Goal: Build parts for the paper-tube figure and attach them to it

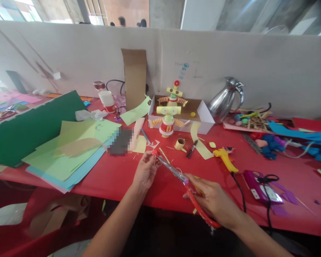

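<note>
Above the red table (155, 185), right hand (214, 200) gripping scissors (182, 178), left hand (146, 171) at their tip.

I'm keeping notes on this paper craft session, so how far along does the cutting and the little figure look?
Done: a paper figure stands assembled before the white box. In hand: the right hand works red-handled scissors on a small red piece pinched by the left hand. Left: that piece is unattached; the glue gun lies unused.

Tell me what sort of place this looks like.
Probably a craft or art workshop table: coloured paper sheets are stacked on the red table, a paper robot figure stands by a yellow glue gun, and the right hand holds red-handled scissors.
</note>
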Action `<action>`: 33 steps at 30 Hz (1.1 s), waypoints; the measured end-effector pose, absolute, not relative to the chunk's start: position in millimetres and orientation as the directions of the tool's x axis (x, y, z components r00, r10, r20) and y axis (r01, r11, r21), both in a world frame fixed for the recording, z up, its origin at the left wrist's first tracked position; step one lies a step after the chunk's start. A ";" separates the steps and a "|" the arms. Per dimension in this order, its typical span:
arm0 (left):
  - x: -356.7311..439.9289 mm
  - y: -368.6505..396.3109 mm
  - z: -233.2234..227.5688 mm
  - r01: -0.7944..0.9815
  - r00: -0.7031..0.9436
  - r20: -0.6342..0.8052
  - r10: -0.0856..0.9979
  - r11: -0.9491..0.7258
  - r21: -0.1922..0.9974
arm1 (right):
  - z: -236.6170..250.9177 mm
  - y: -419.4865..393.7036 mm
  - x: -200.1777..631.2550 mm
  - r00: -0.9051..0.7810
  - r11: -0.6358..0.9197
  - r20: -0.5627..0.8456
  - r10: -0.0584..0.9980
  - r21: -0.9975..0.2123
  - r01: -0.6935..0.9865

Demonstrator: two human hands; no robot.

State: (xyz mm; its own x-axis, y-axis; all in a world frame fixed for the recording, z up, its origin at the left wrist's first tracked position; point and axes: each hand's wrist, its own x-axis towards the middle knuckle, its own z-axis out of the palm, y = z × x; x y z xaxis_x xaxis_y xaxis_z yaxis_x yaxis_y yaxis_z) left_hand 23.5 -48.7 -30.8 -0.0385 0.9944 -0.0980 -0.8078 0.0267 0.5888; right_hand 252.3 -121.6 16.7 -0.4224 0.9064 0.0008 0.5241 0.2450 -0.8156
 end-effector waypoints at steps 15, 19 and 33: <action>26.6 -51.2 -28.0 -0.647 -0.192 0.009 0.981 -0.134 0.751 | 25.7 -128.1 248.2 -0.392 -0.030 -0.206 0.897 -0.911 0.411; 27.8 -51.9 -27.9 -0.585 -0.203 0.045 0.978 -0.158 0.796 | 28.0 -132.3 250.4 -0.326 -0.003 -0.183 0.928 -0.875 0.483; 25.3 -52.4 -35.4 -0.412 -0.241 0.171 0.955 -0.260 0.873 | 19.8 -137.8 256.0 -0.368 0.010 -0.208 0.906 -0.860 0.510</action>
State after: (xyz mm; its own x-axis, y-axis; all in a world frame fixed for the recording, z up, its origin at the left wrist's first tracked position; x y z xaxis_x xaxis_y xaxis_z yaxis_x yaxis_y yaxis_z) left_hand 25.3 -52.4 -35.4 -0.2413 0.9553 0.1710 -0.4117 -0.2603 0.8733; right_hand 256.0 -137.8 19.8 -0.3681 0.9062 -0.2080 0.5103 0.0099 -0.8599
